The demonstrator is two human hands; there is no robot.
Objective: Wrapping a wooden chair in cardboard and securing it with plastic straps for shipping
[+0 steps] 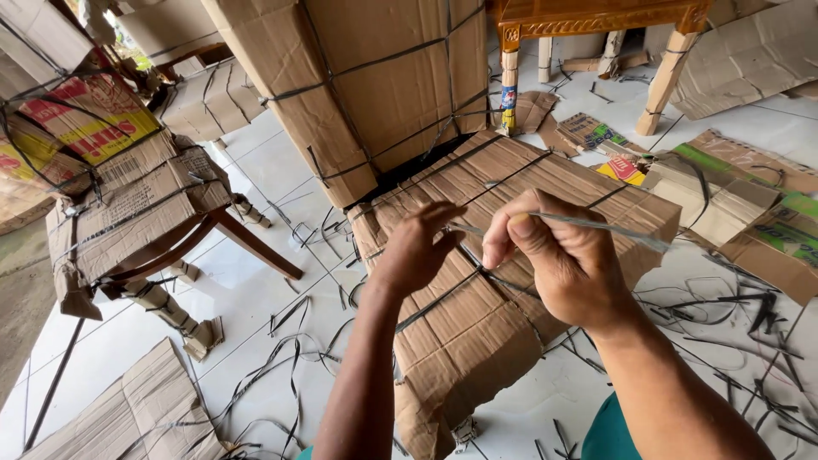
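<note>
My right hand (567,264) pinches a grey strap (596,226) between thumb and forefinger, fingers closed on it; the strap runs taut to the right over a cardboard-wrapped bundle (477,290). My left hand (417,251) meets the strap's near end, fingertips narrowed on it. The bundle lies on the tiled floor (264,170), bound by dark bands. Cut strap scraps (733,324) litter the floor; a wrapped chair (136,213) stands left, a carved table (596,17) beyond.
</note>
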